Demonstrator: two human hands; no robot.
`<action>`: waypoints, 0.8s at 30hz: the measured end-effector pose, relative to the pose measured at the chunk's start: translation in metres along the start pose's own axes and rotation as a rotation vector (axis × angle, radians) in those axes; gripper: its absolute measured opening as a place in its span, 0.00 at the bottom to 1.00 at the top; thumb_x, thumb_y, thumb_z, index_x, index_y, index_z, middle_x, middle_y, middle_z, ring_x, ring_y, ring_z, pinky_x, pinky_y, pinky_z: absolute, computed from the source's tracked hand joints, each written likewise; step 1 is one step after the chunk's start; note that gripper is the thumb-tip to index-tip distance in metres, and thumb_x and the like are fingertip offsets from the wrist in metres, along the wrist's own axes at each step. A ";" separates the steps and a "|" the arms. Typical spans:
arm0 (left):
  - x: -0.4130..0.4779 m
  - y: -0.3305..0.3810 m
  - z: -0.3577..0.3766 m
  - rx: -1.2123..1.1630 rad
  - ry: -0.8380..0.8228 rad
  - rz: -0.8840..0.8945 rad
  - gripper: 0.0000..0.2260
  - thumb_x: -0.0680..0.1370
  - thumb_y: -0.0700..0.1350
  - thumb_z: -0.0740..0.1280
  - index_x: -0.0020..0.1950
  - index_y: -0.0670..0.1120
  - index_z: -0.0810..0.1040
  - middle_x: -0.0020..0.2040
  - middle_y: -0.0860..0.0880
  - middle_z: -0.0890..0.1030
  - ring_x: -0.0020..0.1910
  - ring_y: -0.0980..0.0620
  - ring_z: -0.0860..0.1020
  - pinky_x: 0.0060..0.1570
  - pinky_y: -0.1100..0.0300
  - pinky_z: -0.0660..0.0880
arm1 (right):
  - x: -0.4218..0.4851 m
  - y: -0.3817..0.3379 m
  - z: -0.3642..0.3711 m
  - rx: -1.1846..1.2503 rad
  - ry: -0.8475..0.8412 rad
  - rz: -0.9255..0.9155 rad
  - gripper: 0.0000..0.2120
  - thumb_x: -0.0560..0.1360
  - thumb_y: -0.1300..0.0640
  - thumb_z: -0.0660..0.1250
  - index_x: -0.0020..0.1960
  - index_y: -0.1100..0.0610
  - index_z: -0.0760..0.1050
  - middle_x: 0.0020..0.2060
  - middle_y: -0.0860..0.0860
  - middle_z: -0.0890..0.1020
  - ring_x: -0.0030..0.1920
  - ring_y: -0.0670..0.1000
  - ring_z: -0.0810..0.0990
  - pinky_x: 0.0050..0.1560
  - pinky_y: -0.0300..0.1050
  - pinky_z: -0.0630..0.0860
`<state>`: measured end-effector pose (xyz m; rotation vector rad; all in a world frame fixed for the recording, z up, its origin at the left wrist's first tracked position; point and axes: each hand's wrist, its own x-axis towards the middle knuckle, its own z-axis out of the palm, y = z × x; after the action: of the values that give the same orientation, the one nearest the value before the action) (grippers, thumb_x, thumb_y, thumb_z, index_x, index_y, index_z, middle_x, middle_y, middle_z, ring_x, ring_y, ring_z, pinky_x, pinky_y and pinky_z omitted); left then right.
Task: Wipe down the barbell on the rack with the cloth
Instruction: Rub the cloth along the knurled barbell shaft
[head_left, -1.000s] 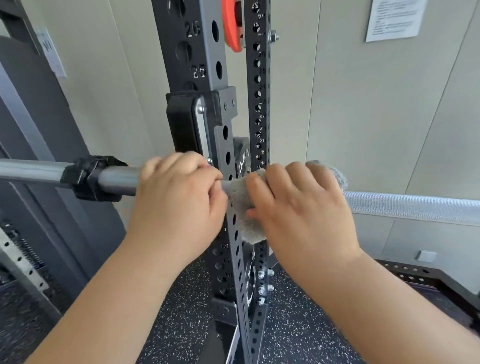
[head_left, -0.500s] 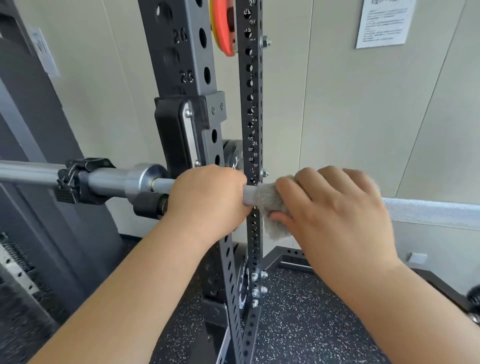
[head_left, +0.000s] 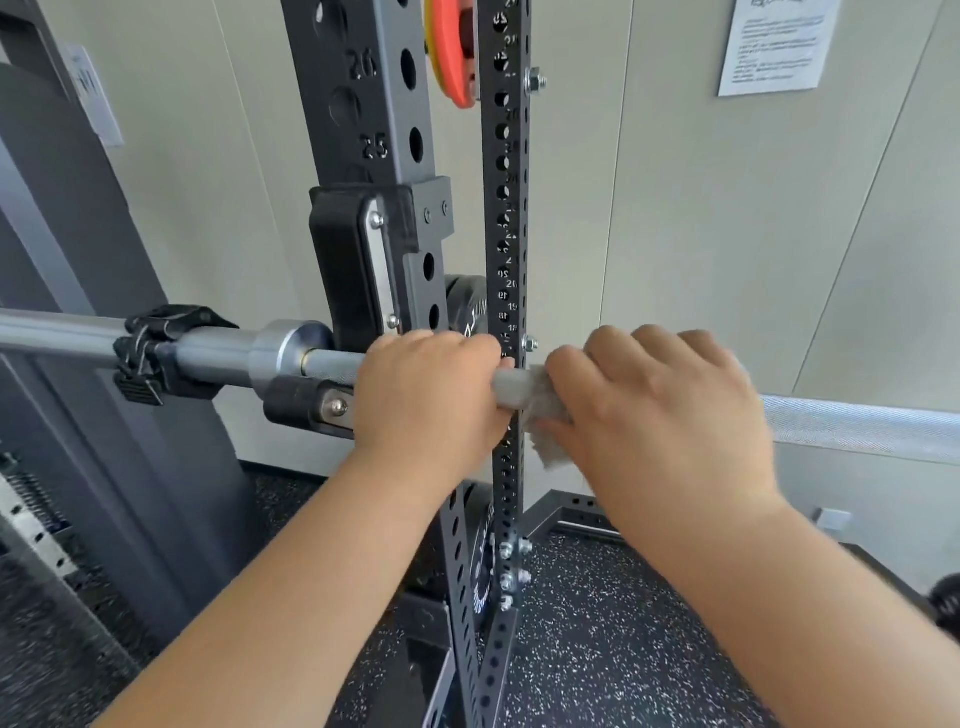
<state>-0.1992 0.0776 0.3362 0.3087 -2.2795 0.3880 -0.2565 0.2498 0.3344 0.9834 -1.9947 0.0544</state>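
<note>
Barbell (head_left: 857, 427) on rack (head_left: 506, 208): left hand (head_left: 431, 395) grips it bare, right hand (head_left: 660, 410) clutches cloth (head_left: 546, 415) around it.

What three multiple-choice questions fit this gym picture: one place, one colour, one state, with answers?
1. Where is the cloth?
A) under the right hand, on the barbell
B) on the floor
C) draped over the wall notice

2. What colour is the weight plate high on the rack?
A) blue
B) orange-red
C) green

3. What is the left hand doing?
A) hanging free
B) gripping the barbell
C) pressing the wall

Answers: 1 A, grey cloth shows under its fingers on the barbell; 2 B, its rim is orange-red; 3 B, its fingers curl over the barbell.
</note>
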 end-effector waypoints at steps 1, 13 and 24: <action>0.006 -0.002 -0.005 0.009 -0.087 0.028 0.21 0.74 0.51 0.68 0.30 0.50 0.59 0.26 0.55 0.63 0.27 0.49 0.66 0.34 0.56 0.70 | -0.002 0.009 -0.002 0.025 -0.049 -0.003 0.14 0.73 0.44 0.73 0.44 0.52 0.73 0.36 0.48 0.75 0.36 0.56 0.75 0.41 0.49 0.68; -0.012 0.017 -0.001 -0.150 0.092 0.025 0.15 0.70 0.49 0.69 0.40 0.52 0.61 0.35 0.57 0.66 0.36 0.48 0.67 0.41 0.52 0.67 | 0.006 0.006 -0.003 -0.035 -0.106 0.007 0.18 0.67 0.45 0.77 0.38 0.53 0.71 0.30 0.50 0.72 0.31 0.56 0.71 0.39 0.47 0.59; 0.018 0.008 -0.012 -0.076 -0.229 0.111 0.13 0.73 0.53 0.64 0.31 0.50 0.70 0.28 0.53 0.72 0.30 0.53 0.74 0.30 0.60 0.70 | -0.017 0.053 -0.020 0.012 -0.189 0.170 0.24 0.65 0.35 0.77 0.35 0.50 0.68 0.28 0.45 0.67 0.30 0.54 0.68 0.38 0.45 0.62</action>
<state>-0.2057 0.0874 0.3560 0.1970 -2.5365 0.3355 -0.2723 0.3042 0.3509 0.8499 -2.2514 0.0687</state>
